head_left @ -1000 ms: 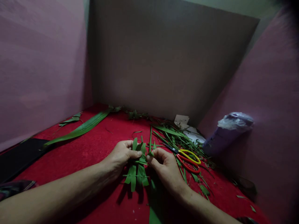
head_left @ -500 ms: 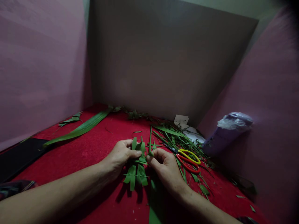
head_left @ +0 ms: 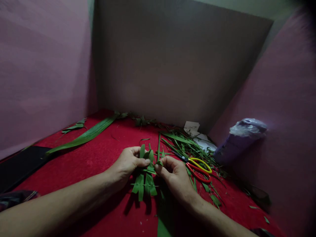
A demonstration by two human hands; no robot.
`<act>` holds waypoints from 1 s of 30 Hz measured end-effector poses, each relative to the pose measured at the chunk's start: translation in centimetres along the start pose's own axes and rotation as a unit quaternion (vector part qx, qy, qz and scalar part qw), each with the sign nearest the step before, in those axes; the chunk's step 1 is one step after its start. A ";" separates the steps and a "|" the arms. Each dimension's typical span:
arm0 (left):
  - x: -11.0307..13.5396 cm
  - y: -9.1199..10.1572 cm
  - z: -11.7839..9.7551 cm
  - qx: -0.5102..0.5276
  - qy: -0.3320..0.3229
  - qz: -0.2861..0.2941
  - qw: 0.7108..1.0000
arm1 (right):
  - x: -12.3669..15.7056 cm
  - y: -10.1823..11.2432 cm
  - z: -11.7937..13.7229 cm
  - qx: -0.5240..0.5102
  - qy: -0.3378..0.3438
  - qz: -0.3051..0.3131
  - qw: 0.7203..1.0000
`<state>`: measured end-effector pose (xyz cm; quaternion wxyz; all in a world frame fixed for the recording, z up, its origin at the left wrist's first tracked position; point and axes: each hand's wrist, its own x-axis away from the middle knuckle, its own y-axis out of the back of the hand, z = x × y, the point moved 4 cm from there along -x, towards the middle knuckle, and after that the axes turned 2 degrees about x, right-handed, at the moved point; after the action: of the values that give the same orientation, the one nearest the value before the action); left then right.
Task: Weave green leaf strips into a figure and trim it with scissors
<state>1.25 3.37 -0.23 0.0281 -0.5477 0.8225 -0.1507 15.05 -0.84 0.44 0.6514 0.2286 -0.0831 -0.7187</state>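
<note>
Both my hands meet over a small woven piece of green leaf strips (head_left: 144, 179) just above the red cloth. My left hand (head_left: 127, 163) pinches its upper left strips between thumb and fingers. My right hand (head_left: 172, 172) pinches a thin strip at the piece's right edge. The lower ends of the strips hang free toward me. A long green leaf strip (head_left: 163, 220) runs from under my right hand to the bottom edge.
Scissors (head_left: 198, 168) with a yellow and a red handle lie on a heap of leaf cuttings (head_left: 185, 143) right of my hands. A long leaf (head_left: 86, 135) lies at the back left, a black flat object (head_left: 17, 166) at the left, a purple wrapped roll (head_left: 238, 140) at the right. Walls enclose the red table (head_left: 93, 161).
Both hands keep their pinch on the woven leaf piece and have barely shifted; the free strip ends have moved slightly.
</note>
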 end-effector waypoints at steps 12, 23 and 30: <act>-0.4 0.2 -0.1 -0.009 -0.013 0.001 1.000 | 0.0 -0.1 -0.5 -0.013 -0.010 0.018 1.000; -0.6 0.2 0.0 -0.014 0.001 0.021 1.000 | 0.0 -0.2 -0.8 -0.010 -0.008 0.038 0.999; -0.4 -0.1 0.1 0.003 0.027 0.043 0.999 | 0.1 -0.4 -0.5 -0.027 -0.010 0.061 0.998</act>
<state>1.50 3.73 -0.35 0.0133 -0.5076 0.8453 -0.1663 14.90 -0.75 -0.17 0.6989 0.1988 -0.0840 -0.6819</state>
